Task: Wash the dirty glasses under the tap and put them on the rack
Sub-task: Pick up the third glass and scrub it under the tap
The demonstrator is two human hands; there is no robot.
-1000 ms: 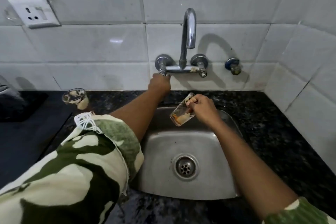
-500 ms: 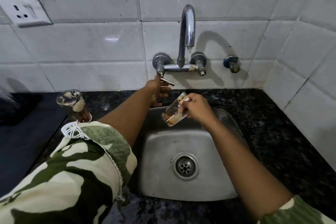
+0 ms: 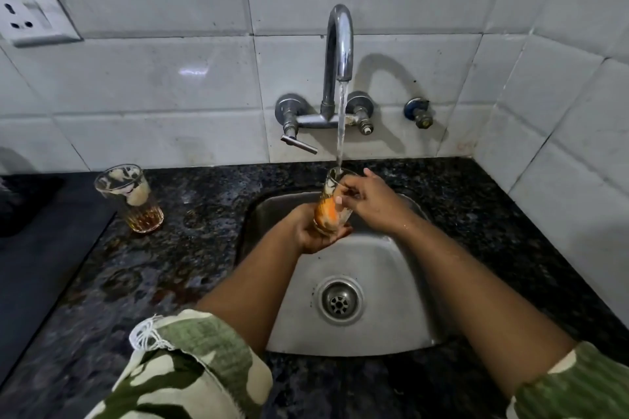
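Note:
Water runs from the chrome tap straight into a dirty glass held above the steel sink. The glass has orange-brown residue in it. My left hand cups its base from below. My right hand grips its upper side, fingers at the rim. A second dirty glass, with brown liquid and white scum, stands upright on the dark granite counter left of the sink. No rack is in view.
The tap's left lever points out to the right. A small valve sticks from the tiled wall at right. A wall socket sits at upper left. A dark flat surface lies at far left.
My left hand left the tap lever and came under the glass. Water now flows. The glass moved up under the stream, held by both hands.

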